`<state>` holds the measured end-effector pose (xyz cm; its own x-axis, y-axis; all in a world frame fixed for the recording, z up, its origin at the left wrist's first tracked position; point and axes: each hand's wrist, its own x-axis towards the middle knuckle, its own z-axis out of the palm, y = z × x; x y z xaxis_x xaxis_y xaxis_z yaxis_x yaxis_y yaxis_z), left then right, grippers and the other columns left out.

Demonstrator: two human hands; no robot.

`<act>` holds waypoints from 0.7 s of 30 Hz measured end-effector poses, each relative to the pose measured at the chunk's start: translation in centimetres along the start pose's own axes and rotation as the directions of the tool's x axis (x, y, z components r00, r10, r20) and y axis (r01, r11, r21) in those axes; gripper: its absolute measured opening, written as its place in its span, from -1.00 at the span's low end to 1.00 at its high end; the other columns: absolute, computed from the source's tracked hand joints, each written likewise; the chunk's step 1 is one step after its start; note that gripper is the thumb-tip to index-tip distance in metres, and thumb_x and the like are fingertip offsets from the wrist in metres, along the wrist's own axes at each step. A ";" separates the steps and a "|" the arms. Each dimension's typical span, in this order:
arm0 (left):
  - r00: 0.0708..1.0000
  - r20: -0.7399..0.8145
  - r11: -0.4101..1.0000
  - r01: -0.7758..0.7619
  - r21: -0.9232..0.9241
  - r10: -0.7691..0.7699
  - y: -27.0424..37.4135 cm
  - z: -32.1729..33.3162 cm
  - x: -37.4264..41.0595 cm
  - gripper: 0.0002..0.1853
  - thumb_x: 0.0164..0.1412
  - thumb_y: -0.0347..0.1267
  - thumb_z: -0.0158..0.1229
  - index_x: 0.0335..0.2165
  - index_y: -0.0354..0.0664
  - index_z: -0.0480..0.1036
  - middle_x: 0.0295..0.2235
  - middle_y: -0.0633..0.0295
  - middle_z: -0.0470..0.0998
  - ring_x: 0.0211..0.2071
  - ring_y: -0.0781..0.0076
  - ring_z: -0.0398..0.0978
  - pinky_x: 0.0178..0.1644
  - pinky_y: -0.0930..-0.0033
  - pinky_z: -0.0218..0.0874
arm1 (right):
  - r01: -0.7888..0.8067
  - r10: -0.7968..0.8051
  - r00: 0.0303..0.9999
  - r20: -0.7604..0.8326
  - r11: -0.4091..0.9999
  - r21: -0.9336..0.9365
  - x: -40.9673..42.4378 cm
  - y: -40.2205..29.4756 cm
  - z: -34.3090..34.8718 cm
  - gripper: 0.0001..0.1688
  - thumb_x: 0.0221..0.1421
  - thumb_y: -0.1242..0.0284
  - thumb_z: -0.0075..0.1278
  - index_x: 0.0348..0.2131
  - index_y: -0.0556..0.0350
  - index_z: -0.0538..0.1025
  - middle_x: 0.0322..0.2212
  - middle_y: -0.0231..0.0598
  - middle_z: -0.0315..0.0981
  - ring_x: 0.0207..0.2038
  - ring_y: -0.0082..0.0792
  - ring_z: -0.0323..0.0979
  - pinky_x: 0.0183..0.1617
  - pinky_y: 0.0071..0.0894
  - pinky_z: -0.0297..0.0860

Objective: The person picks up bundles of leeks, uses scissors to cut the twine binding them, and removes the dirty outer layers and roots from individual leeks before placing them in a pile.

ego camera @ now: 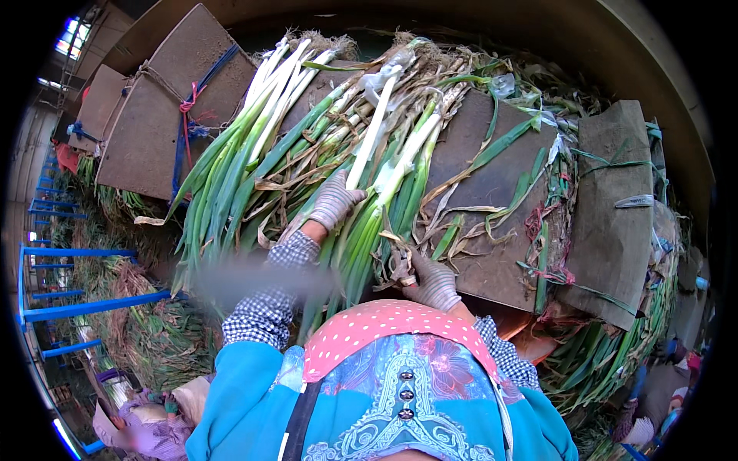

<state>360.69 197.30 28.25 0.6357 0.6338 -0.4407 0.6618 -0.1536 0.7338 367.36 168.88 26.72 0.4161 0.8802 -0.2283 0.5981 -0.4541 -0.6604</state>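
My left hand (334, 203), in a striped knit glove, is closed around the green part of a large scallion (375, 129) whose white shaft points away from me. My right hand (429, 279), gloved alike, holds withered leaves (402, 259) near the board's front edge, right of the green tops. Under and beside the held stalk lie untrimmed scallions with dry brown leaves (340, 135). White-stemmed scallions (271, 104) with roots lie together at the left of the board. Another pale stem (410, 152) with green leaves lies just right of the held one.
The worktop is a brown board (484, 230) strewn with leaf scraps. A wooden plank (614, 201) tied with cord, bearing a small knife (634, 200), stands at right. A tied board (173, 104) is at left, with blue metal rails (98, 305) beyond. Co-workers (147, 418) are at the lower left and lower right.
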 end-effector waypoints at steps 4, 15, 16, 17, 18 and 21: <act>0.975 0.186 0.813 0.009 -0.582 0.122 3.1 -1.0 -3.4 -0.53 -0.04 -0.42 0.28 -0.15 -0.33 0.32 -0.51 0.24 0.45 -0.64 0.50 0.42 -0.60 0.48 0.28 | -0.071 0.071 0.997 -0.004 0.997 -0.005 0.2 -1.3 -0.4 -0.21 -0.13 0.28 0.15 0.12 -0.11 0.23 -0.39 0.08 0.50 -0.32 0.13 0.49 -0.26 0.06 0.38; 0.997 -0.038 0.990 -0.065 0.125 0.070 -3.0 4.9 -2.4 -0.26 -0.14 -0.24 0.35 0.00 -0.36 0.29 -0.20 -0.17 0.52 -0.18 -0.02 0.51 -0.04 0.18 0.32 | -0.107 0.106 0.994 0.033 0.993 0.041 -0.9 -1.0 1.6 -0.13 -0.21 0.28 0.17 0.13 -0.06 0.24 -0.36 0.09 0.51 -0.27 0.15 0.48 -0.19 0.07 0.38; 0.996 -0.039 0.991 -0.075 0.111 0.079 -3.0 5.1 -2.4 -0.28 -0.15 -0.24 0.36 -0.02 -0.34 0.30 -0.21 -0.17 0.52 -0.19 -0.03 0.52 -0.05 0.17 0.32 | -0.111 0.110 0.994 0.022 0.993 0.033 -1.0 -1.0 1.7 -0.11 -0.23 0.28 0.17 0.14 -0.07 0.23 -0.35 0.09 0.51 -0.27 0.16 0.48 -0.18 0.07 0.38; 0.993 -0.054 0.989 -0.094 0.116 0.101 -3.0 5.2 -2.5 -0.29 -0.15 -0.24 0.36 -0.03 -0.34 0.30 -0.22 -0.16 0.52 -0.20 -0.03 0.52 -0.06 0.17 0.32 | -0.122 0.121 0.992 0.034 0.992 0.030 -1.0 -1.0 1.7 -0.09 -0.23 0.29 0.18 0.16 -0.08 0.22 -0.35 0.08 0.51 -0.27 0.15 0.49 -0.18 0.06 0.38; 0.990 -0.067 0.986 -0.116 0.122 0.124 -3.0 5.4 -2.7 -0.30 -0.15 -0.24 0.36 -0.04 -0.33 0.31 -0.23 -0.16 0.52 -0.20 -0.03 0.52 -0.06 0.16 0.33 | -0.135 0.134 0.990 0.043 0.990 0.027 -0.9 -1.2 1.4 -0.06 -0.24 0.29 0.18 0.17 -0.09 0.21 -0.35 0.08 0.51 -0.27 0.14 0.49 -0.18 0.06 0.38; 0.980 -0.091 0.978 -0.167 0.127 0.179 -2.8 5.8 -3.1 -0.33 -0.15 -0.26 0.36 -0.06 -0.33 0.31 -0.24 -0.16 0.53 -0.20 -0.02 0.52 -0.06 0.15 0.33 | -0.172 0.171 0.985 0.035 0.985 0.025 -0.9 -1.7 0.6 -0.03 -0.25 0.29 0.19 0.19 -0.10 0.18 -0.35 0.06 0.52 -0.27 0.13 0.50 -0.19 0.04 0.39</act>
<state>359.15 191.38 24.55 0.7051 0.6622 -0.2538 0.5917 -0.3521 0.7252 365.54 168.96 27.60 0.4882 0.7940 -0.3622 0.5008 -0.5948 -0.6288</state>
